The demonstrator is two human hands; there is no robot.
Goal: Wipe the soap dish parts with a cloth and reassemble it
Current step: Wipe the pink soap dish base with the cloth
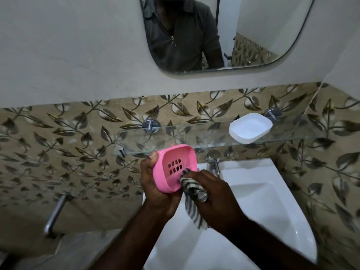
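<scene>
Left hand (pixel 155 184) gripped pink tray (pixel 173 168) above sink (pixel 272 211) | right hand (pixel 216 193) pinched striped cloth (pixel 191 187) against tray's inside | white base (pixel 250 128) sat apart on glass shelf (pixel 175 137).

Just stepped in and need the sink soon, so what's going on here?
A person at the sink is cleaning a soap dish that is in two parts. The left hand holds the pink slotted tray tilted, while the right hand presses a striped cloth into it. The white base sits apart on the glass shelf, so reassembly is not yet done.
</scene>
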